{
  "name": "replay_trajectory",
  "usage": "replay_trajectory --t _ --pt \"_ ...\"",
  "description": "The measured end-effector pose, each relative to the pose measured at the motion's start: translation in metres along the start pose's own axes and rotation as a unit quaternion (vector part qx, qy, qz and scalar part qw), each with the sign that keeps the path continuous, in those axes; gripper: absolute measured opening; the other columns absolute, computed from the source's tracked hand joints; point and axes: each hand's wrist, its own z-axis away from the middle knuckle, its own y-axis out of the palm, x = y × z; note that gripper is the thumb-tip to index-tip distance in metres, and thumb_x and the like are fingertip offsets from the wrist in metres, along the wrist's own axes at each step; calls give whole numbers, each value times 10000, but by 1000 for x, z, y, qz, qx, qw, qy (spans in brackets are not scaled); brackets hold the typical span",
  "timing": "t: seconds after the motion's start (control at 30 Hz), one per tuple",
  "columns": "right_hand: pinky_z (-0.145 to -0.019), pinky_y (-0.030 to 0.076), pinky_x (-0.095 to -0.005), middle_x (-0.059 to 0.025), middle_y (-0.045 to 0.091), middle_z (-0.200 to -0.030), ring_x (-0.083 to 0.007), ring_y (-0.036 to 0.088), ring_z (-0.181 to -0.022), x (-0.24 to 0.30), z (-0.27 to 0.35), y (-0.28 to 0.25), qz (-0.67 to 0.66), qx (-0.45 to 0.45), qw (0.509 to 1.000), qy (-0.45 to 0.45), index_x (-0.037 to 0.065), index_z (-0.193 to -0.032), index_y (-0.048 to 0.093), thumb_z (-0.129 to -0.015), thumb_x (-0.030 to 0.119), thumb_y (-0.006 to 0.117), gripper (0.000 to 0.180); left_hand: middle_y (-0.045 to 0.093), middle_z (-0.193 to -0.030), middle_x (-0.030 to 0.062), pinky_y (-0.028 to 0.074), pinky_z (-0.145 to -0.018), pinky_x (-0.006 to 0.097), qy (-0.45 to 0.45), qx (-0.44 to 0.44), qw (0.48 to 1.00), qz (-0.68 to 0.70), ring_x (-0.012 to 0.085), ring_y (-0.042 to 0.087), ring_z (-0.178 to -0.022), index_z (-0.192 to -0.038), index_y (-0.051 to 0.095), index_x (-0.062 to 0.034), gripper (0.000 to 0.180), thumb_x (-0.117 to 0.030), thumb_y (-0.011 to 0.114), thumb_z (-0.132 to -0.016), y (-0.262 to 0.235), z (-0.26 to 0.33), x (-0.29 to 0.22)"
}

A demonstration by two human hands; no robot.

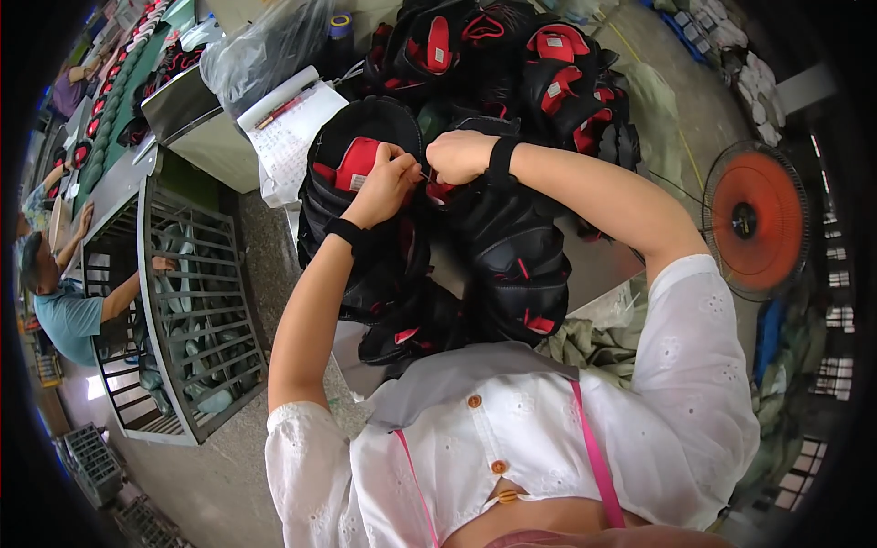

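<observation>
A heap of black padded pieces with red lining lies on the work table in front of me. My left hand pinches the edge of one black piece with a red inner patch. My right hand is closed right next to it, fingertips meeting the left hand's at a small spot between them, where a thin thread or needle seems to be; it is too small to tell which. Both wrists wear black bands.
More black and red pieces are piled at the back. A paper sheet with a pencil lies to the left, beside a plastic bag. A metal rack and seated workers are on the left; an orange fan stands right.
</observation>
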Motion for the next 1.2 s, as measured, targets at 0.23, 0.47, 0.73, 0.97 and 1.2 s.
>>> replay_trajectory --t 0.23,0.47,0.73,0.97,1.2 --pt "-643 490 -396 -192 629 -835 -314 621 -788 -9 15 -20 12 43 999 7 -18 -804 654 -671 210 586 272 418 -901 105 471 -633 295 -58 -8 993 105 180 553 -692 -855 512 33 174 -134 485 -899 4 1 1" --pt "-661 486 -416 -215 620 -786 -360 606 -779 4 4 16 5 -61 998 24 -13 -728 644 -628 135 559 198 447 -853 62 465 -618 245 -84 4 993 79 135 570 -698 -859 505 9 182 -142 429 -924 3 7 -15" --pt "-691 466 -349 -137 572 -778 -272 584 -804 -1 42 -6 -137 -294 945 47 13 -908 568 -701 208 646 295 567 -701 138 459 -618 377 -3 -154 981 -120 308 571 -673 -720 600 -22 187 -169 537 -818 -18 9 -13" --pt "-417 348 -229 -10 533 -599 -91 497 -494 56 -33 76 -661 -253 704 55 20 -758 582 -821 123 543 126 577 -729 156 452 -604 367 9 -261 958 -122 320 575 -689 -739 626 -18 106 -102 567 -767 -25 21 -30" --pt "-529 361 -193 20 537 -678 -42 434 -579 71 -46 96 -640 -364 674 -61 6 -816 565 -830 118 583 115 578 -746 104 449 -586 308 -42 -270 961 -44 218 577 -652 -745 615 8 133 -99 563 -805 -30 43 -44"
